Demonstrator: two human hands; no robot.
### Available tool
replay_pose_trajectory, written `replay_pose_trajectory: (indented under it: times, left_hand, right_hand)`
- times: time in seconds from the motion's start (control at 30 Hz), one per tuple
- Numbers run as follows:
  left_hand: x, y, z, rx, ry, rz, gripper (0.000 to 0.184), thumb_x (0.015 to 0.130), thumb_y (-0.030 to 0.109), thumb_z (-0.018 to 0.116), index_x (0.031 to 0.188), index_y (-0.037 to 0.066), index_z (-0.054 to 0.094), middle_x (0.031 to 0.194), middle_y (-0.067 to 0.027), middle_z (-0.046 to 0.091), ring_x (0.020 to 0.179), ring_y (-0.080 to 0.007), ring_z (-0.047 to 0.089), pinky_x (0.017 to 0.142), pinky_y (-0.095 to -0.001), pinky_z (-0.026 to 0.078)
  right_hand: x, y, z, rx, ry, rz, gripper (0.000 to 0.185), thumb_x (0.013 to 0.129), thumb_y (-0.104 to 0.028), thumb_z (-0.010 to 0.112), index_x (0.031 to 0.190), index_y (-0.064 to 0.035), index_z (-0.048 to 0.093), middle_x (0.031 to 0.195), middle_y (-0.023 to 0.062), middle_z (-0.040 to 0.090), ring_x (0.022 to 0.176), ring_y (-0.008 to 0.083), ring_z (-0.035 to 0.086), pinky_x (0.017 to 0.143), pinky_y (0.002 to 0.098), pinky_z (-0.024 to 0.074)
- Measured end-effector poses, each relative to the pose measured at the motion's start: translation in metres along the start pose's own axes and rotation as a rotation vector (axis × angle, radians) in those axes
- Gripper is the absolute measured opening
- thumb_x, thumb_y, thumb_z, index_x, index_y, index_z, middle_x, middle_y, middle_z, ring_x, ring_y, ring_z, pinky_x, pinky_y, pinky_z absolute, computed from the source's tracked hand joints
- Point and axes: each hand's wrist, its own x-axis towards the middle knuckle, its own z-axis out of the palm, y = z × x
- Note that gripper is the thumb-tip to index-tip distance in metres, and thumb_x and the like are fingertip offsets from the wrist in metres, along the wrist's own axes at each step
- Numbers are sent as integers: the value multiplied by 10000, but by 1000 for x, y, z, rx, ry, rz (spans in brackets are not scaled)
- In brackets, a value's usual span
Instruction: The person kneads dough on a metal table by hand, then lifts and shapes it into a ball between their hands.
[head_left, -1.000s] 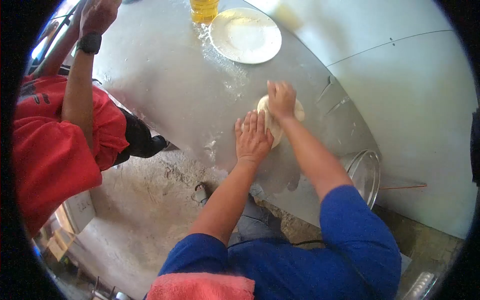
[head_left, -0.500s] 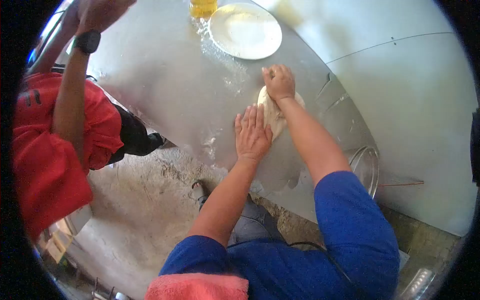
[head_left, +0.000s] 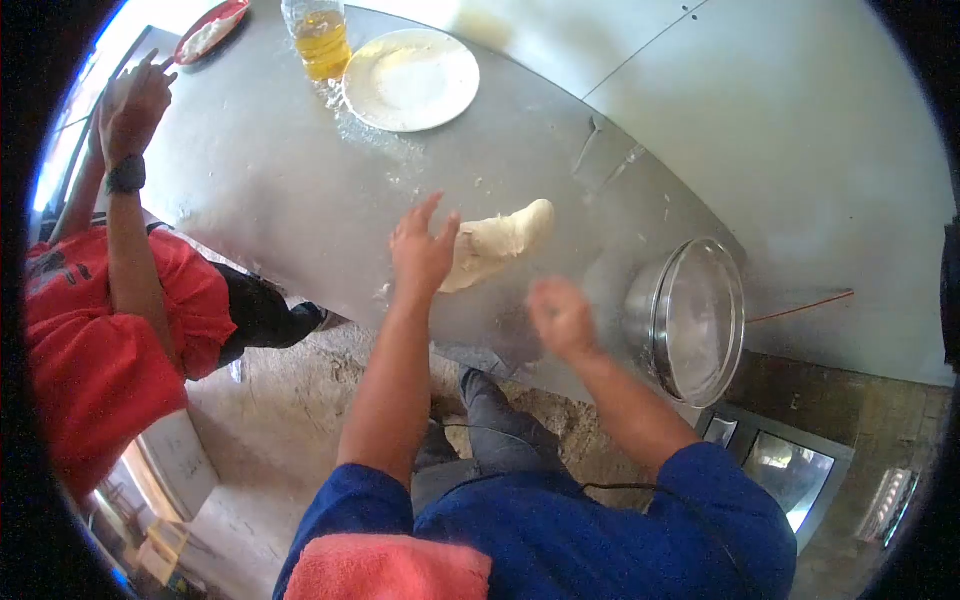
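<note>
A pale piece of dough (head_left: 505,236) lies on the metal table (head_left: 290,190), stretched out, with a rounded right end raised a little. My left hand (head_left: 424,248) is at the dough's left end with its fingers spread; whether it touches the dough I cannot tell. Off the dough, to its lower right, my right hand (head_left: 562,318) is smeared by motion, so its fingers do not show clearly. Loose flour (head_left: 372,135) is scattered beyond the dough, near a white plate (head_left: 466,92).
A bottle of yellow liquid (head_left: 324,48) stands left of the plate. Farther left is a red dish (head_left: 212,32) with white powder. A large bowl (head_left: 655,325) sits at the table's right edge. A person in red (head_left: 130,290) stands at the left, hands raised.
My right hand has left the dough and moved down toward me. My left hand has lifted, fingers spreading. The dough is now turned and longer. The camera view has shifted, showing more of the bowl.
</note>
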Motion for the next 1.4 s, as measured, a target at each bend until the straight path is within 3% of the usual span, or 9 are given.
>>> replay_pose_trajectory:
  times: [0.17,0.37,0.47,0.6,0.67,0.87,0.93,1.03,1.4]
  left_hand:
    - [-3,-4,73,346,91,152,545,990,364,508,1468,110,442,1464,-138,486,1352,-329,445,1158,-531,244]
    - [-121,-18,48,324,18,427,592,968,362,540,1481,95,416,1560,-130,366,1456,-328,307,1175,-559,212]
    - [-134,-25,18,255,-189,396,609,944,367,574,1467,89,430,1566,-163,343,1443,-356,321,1161,-552,237]
    - [-97,-29,30,108,76,-71,683,947,408,570,1505,69,368,1575,-245,275,1472,-400,234,1182,-520,216]
    - [-78,-22,74,372,131,-191,689,968,469,519,1483,32,383,1552,-249,318,1453,-413,261,1175,-503,233]
    - [-66,20,66,-141,68,-368,758,957,568,508,1440,-10,424,1434,-268,460,1351,-383,421,1100,-474,353]
    - [-58,-10,63,-281,48,-417,753,952,569,526,1418,-17,449,1368,-261,534,1267,-369,531,1043,-475,428]
    - [-68,-37,45,-1550,-509,-520,657,923,473,635,1361,3,500,1205,-193,653,1017,-335,684,864,-454,572]
    - [-125,87,-68,-1926,-506,70,759,770,358,709,1379,-13,448,1298,-237,571,1141,-401,606,968,-498,528]
  right_hand:
    - [132,34,27,-69,530,-146,387,989,-281,542,1270,-28,625,1380,191,546,1374,363,417,1130,419,328]
    - [31,38,29,22,144,-192,484,935,-269,631,1348,-26,562,1452,146,500,1407,368,370,1171,446,270]
    - [18,27,-4,153,126,-100,517,922,-293,649,1356,-29,554,1423,154,521,1386,362,399,1143,468,310]
    - [68,38,23,-142,550,96,556,895,-373,649,1355,-72,567,1369,193,557,1275,353,519,1066,434,418]
    - [77,24,51,-208,465,173,578,872,-399,659,1351,-88,571,1335,212,572,1230,362,547,1033,437,444]
    - [50,-21,42,168,267,386,590,787,-331,731,1302,-85,583,1109,203,665,984,369,666,878,479,538]
    - [38,-29,40,1169,133,553,460,821,-209,744,1211,-9,607,1082,142,682,978,288,684,859,420,562]
    - [24,-60,29,1454,-64,331,424,836,-138,739,1205,-3,582,1062,95,674,945,223,687,819,379,583]
    - [25,-118,-43,1276,-70,19,593,898,-466,703,1302,-65,535,1166,84,632,1024,205,639,907,364,530]
